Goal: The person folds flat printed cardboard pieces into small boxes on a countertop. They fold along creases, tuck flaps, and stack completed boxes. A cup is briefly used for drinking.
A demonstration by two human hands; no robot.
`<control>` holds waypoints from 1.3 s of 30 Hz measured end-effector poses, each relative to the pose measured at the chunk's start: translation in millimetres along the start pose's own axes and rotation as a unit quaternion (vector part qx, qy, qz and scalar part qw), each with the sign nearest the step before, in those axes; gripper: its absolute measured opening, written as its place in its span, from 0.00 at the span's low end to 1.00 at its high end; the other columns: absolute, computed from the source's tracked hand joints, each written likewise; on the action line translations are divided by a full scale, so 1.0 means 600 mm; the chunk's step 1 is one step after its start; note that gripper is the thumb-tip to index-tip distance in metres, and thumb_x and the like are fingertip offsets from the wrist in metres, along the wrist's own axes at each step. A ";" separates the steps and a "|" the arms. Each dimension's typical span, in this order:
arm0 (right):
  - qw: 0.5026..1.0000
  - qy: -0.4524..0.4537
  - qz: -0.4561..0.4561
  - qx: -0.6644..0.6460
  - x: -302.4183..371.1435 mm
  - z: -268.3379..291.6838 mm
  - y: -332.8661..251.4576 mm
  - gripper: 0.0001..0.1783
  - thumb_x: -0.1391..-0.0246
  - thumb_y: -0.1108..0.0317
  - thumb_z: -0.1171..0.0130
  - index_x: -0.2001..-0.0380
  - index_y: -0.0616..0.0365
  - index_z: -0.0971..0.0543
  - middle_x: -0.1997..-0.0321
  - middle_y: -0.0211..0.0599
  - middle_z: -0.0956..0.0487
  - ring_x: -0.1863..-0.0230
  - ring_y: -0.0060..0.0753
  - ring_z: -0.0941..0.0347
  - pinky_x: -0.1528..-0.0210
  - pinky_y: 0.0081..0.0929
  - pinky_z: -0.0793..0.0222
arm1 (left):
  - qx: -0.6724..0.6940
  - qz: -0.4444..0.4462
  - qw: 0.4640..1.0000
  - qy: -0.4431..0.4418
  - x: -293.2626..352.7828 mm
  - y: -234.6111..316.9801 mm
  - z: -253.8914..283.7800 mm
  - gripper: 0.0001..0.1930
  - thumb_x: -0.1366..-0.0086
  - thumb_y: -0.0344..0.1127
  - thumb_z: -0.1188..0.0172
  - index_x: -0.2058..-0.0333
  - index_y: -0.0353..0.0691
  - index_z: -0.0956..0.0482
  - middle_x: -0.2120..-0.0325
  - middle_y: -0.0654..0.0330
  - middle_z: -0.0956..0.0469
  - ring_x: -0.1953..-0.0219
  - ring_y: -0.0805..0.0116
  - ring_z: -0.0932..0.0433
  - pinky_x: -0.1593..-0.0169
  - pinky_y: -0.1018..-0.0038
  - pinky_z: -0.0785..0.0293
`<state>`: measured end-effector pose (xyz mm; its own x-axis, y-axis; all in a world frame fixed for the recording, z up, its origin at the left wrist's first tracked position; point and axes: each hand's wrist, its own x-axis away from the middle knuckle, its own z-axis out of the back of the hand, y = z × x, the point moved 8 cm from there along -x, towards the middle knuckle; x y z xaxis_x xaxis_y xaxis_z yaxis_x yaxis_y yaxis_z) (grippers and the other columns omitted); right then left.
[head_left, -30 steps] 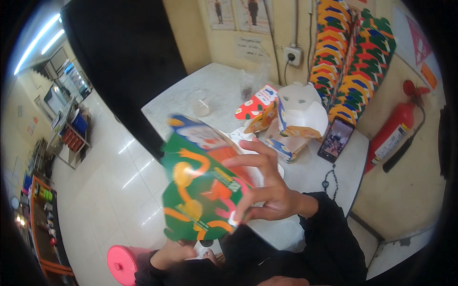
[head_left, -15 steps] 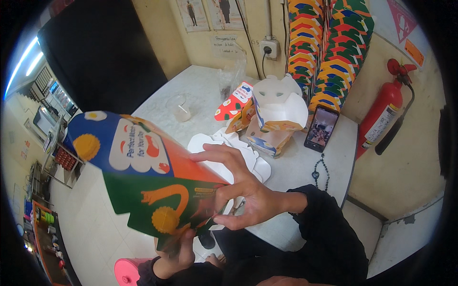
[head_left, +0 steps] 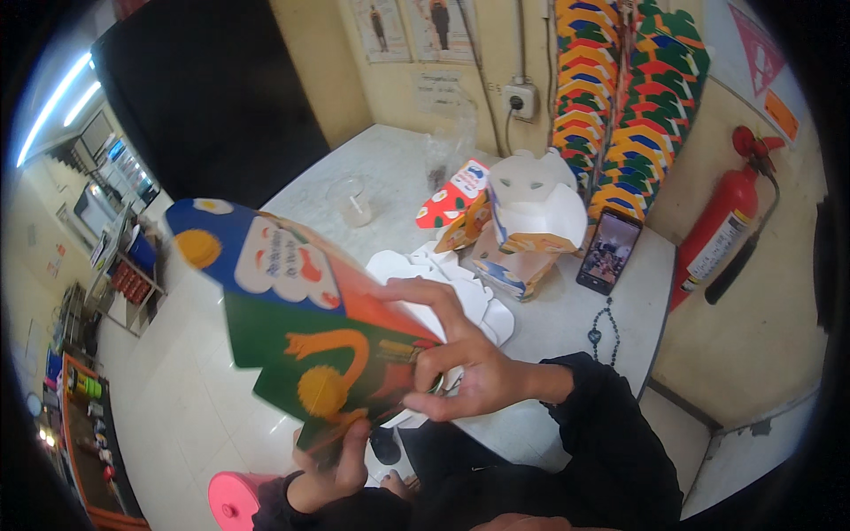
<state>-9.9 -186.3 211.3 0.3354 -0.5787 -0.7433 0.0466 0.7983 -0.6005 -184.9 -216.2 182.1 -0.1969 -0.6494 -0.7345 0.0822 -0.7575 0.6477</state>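
A printed cardboard food carton [head_left: 266,327], blue, green and orange with cartoon pictures, is tilted in the air in front of me, partly folded. My left hand [head_left: 336,469] pinches its lower corner, thumb on the printed side. Around its right edge close the fingers of my right hand [head_left: 469,363], with the thumb near a lower fold. Behind the right hand, a pile of flat white cartons [head_left: 491,314] lies on the table. Farther back stand folded open boxes [head_left: 540,208], one set on another, beside a red printed carton piece [head_left: 452,195].
A phone [head_left: 611,252] leans upright at the table's right, with a bead string [head_left: 605,332] near it. Tall stacks of nested cartons [head_left: 651,124] rise by the wall. A clear plastic cup [head_left: 354,211] sits farther left. A fire extinguisher [head_left: 722,217] and pink bin [head_left: 232,500] flank the table.
The carton has shifted slightly right and down in view, and so has the background, as the view turned a little. Both hands keep their hold on it.
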 end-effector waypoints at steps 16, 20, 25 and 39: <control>0.986 0.109 0.036 0.121 0.013 0.032 0.005 0.16 0.59 0.58 0.31 0.76 0.54 0.27 0.44 0.45 0.39 0.40 0.42 0.42 0.33 0.45 0.56 | 0.118 0.138 0.983 -0.043 -0.029 -0.021 -0.035 0.10 0.38 0.22 0.48 0.57 0.27 0.31 0.65 0.51 0.22 0.65 0.70 0.22 0.63 0.79 0.27; 0.990 0.087 0.027 0.110 0.008 0.026 0.002 0.13 0.57 0.60 0.32 0.76 0.53 0.27 0.44 0.43 0.37 0.41 0.43 0.42 0.38 0.42 0.48 | 0.154 0.194 0.967 -0.067 -0.023 -0.025 -0.039 0.14 0.39 0.23 0.46 0.54 0.29 0.32 0.61 0.52 0.24 0.62 0.70 0.23 0.60 0.77 0.27; 0.990 -0.039 0.063 0.119 0.002 0.004 -0.012 0.11 0.55 0.61 0.34 0.73 0.52 0.26 0.43 0.42 0.37 0.41 0.44 0.43 0.42 0.38 0.46 | 0.248 0.374 0.868 -0.214 0.021 -0.049 -0.033 0.40 0.43 0.54 0.42 0.41 0.33 0.46 0.46 0.52 0.36 0.43 0.60 0.35 0.44 0.63 0.35; 0.998 -0.041 -0.036 -0.011 -0.006 -0.015 0.032 0.33 0.51 0.61 0.37 0.44 0.54 0.38 0.43 0.38 0.36 0.41 0.37 0.43 0.38 0.36 0.51 | 0.182 0.325 0.920 -0.118 -0.011 -0.039 -0.031 0.26 0.38 0.36 0.47 0.44 0.33 0.42 0.48 0.51 0.34 0.48 0.63 0.30 0.48 0.68 0.31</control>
<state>-18.4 -170.4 199.8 0.4086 -0.6175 -0.6721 0.0521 0.7509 -0.6583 -167.3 -195.5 168.3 -0.4322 -0.8923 -0.1303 -0.0669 -0.1124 0.9914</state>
